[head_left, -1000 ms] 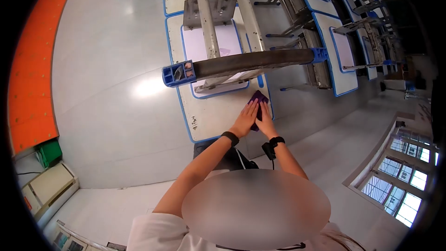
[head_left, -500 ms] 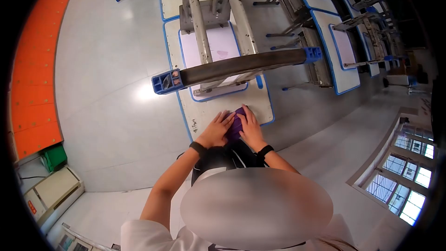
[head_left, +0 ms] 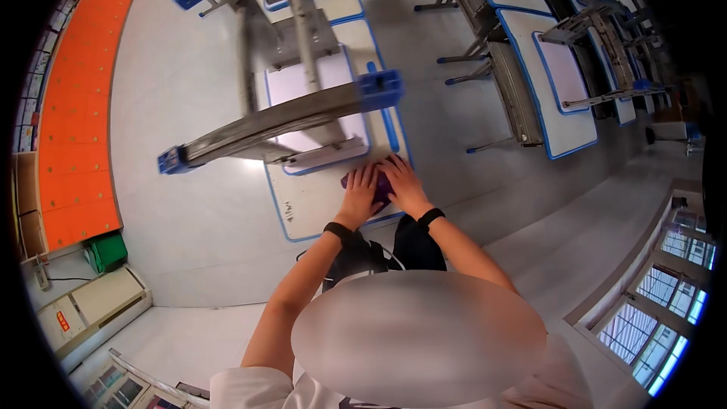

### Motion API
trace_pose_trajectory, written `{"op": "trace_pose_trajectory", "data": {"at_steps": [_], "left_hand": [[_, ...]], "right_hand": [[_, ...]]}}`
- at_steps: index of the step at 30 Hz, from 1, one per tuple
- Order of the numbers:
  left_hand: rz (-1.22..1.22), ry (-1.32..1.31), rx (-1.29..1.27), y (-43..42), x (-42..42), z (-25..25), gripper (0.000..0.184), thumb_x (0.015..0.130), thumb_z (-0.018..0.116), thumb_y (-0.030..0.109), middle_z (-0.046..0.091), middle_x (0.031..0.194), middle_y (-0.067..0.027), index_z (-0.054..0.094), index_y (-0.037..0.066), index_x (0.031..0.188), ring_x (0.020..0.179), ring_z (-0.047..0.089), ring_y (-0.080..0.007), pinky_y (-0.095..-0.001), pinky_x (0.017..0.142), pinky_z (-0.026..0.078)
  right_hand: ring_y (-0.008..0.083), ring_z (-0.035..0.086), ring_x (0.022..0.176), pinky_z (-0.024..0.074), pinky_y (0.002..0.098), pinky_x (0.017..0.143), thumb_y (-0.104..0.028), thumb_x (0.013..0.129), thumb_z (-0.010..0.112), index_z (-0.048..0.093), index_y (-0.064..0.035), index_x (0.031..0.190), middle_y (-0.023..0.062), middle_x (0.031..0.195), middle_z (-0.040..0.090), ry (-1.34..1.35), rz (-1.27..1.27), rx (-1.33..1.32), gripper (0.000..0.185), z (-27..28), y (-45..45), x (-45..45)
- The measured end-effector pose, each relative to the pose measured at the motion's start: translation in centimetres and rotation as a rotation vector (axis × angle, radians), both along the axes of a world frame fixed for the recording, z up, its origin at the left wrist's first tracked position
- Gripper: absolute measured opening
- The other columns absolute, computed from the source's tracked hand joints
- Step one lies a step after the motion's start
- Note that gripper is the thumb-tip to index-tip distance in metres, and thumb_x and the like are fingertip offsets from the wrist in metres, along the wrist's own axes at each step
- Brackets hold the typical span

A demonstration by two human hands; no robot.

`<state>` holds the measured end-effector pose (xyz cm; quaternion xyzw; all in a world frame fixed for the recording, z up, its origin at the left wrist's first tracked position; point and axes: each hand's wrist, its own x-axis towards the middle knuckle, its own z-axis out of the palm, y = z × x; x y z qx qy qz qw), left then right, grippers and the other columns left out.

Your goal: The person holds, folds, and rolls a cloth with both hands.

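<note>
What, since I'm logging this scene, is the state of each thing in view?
Left hand: fingers extended, on the purple cloth
Right hand: fingers spread, on the cloth
Purple cloth: partly covered, exact folds unclear
Desk: upright
Metal chair: apparently upside down on the desk
Black wristband: worn, left wrist
Green container: open or shut, unclear

From afar, I can't read the black marks (head_left: 289,211) on the desk (head_left: 312,208) or the red label (head_left: 63,321) on the pale box (head_left: 102,295).
</note>
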<state>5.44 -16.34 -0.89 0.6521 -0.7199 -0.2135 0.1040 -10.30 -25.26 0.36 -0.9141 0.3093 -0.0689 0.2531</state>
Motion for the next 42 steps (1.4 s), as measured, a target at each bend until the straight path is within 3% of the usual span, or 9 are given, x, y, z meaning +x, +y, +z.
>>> {"op": "trace_pose_trajectory", "data": {"at_steps": [2, 3, 9, 12, 15, 20, 24, 33, 42], "left_hand": [[0.046, 0.014, -0.031, -0.8, -2.1, -0.3, 0.089, 0.073, 0.075, 0.029, 0.027, 0.153, -0.0221, 0.033, -0.001, 0.146, 0.139, 0.025, -0.0433, -0.0527, 0.117, 0.017], [0.092, 0.044, -0.048, -0.8, -3.2, 0.0, 0.086, 0.072, 0.076, 0.021, 0.029, 0.151, -0.0222, 0.036, 0.003, 0.145, 0.137, 0.028, -0.0429, -0.0519, 0.116, 0.021], [0.227, 0.081, 0.015, 0.3, -9.6, 0.5, 0.069, 0.068, 0.07, 0.0, 0.038, 0.144, -0.021, 0.051, 0.003, 0.134, 0.128, 0.038, -0.0417, -0.0496, 0.11, 0.032], [0.256, 0.072, 0.015, -0.2, -11.8, 0.3, 0.061, 0.066, 0.067, -0.003, 0.046, 0.137, -0.0187, 0.058, 0.004, 0.127, 0.121, 0.044, -0.0412, -0.0476, 0.106, 0.037], [0.146, 0.139, 0.088, -3.0, -15.1, 2.5, 0.059, 0.067, 0.066, -0.004, 0.052, 0.129, -0.0165, 0.061, 0.007, 0.124, 0.114, 0.049, -0.0398, -0.0453, 0.102, 0.043], [-0.163, 0.168, 0.094, -9.2, -21.6, 4.2, 0.065, 0.066, 0.067, -0.003, 0.053, 0.128, -0.0157, 0.058, 0.01, 0.13, 0.114, 0.05, -0.0383, -0.0443, 0.101, 0.042], [-0.363, 0.224, 0.049, -15.4, -28.1, 1.4, 0.067, 0.066, 0.069, -0.003, 0.052, 0.129, -0.0136, 0.057, 0.012, 0.131, 0.115, 0.049, -0.0379, -0.0455, 0.101, 0.041], [-0.629, 0.314, -0.165, -29.9, -43.0, 4.8, 0.059, 0.07, 0.067, -0.002, 0.05, 0.131, -0.0095, 0.057, 0.011, 0.127, 0.12, 0.047, -0.0342, -0.0455, 0.102, 0.039], [-0.546, 0.34, -0.322, -40.2, -48.3, -0.8, 0.059, 0.07, 0.068, 0.003, 0.053, 0.128, -0.0079, 0.059, 0.013, 0.127, 0.121, 0.048, -0.0322, -0.0452, 0.105, 0.038]], "right_hand": [[0.0318, 0.032, 0.139, 0.0267, 0.044, 0.115, -0.007, 0.063, 0.079, 0.047, -0.0069, 0.131, 0.0099, 0.141, 0.045, 0.024, 0.037, -0.045, 0.076, -0.4, -0.8, -2.4], [0.0306, 0.035, 0.137, 0.0329, 0.0438, 0.111, -0.009, 0.07, 0.073, 0.049, -0.0061, 0.128, 0.0094, 0.139, 0.046, 0.059, 0.041, -0.046, 0.063, 0.2, -0.9, -3.4], [0.028, 0.05, 0.115, 0.0479, 0.0374, 0.093, -0.015, 0.083, 0.054, 0.059, -0.0062, 0.109, 0.0068, 0.112, 0.056, -0.007, 0.114, -0.282, 0.028, -4.1, -0.6, -7.3], [0.027, 0.052, 0.107, 0.0481, 0.0347, 0.091, -0.012, 0.079, 0.06, 0.06, -0.0069, 0.102, 0.0059, 0.106, 0.058, -0.036, 0.131, -0.3, 0.024, -0.5, -1.7, -10.0], [0.0299, 0.053, 0.102, 0.0447, 0.0373, 0.092, -0.003, 0.073, 0.064, 0.059, -0.0053, 0.103, 0.0089, 0.106, 0.059, -0.183, 0.04, -0.033, 0.031, -3.4, -2.6, -14.8], [0.0355, 0.049, 0.109, 0.0413, 0.0425, 0.095, 0.0, 0.068, 0.067, 0.055, -0.0046, 0.102, 0.0144, 0.108, 0.055, -0.361, -0.217, 0.309, 0.036, -0.8, -5.0, -25.2], [0.0376, 0.049, 0.108, 0.04, 0.0446, 0.098, 0.001, 0.069, 0.067, 0.054, -0.0043, 0.103, 0.0139, 0.108, 0.055, -0.32, -0.452, 0.248, 0.037, -1.0, -7.3, -32.8], [0.0369, 0.051, 0.106, 0.0453, 0.0443, 0.093, 0.002, 0.07, 0.067, 0.055, -0.0036, 0.104, 0.0134, 0.108, 0.057, -0.342, -0.911, 0.072, 0.036, 3.1, -15.4, -45.3], [0.0366, 0.049, 0.106, 0.046, 0.045, 0.09, 0.001, 0.068, 0.07, 0.054, -0.005, 0.104, 0.0121, 0.109, 0.053, -0.099, -0.92, -0.007, 0.04, 1.7, -26.1, -48.9]]}}
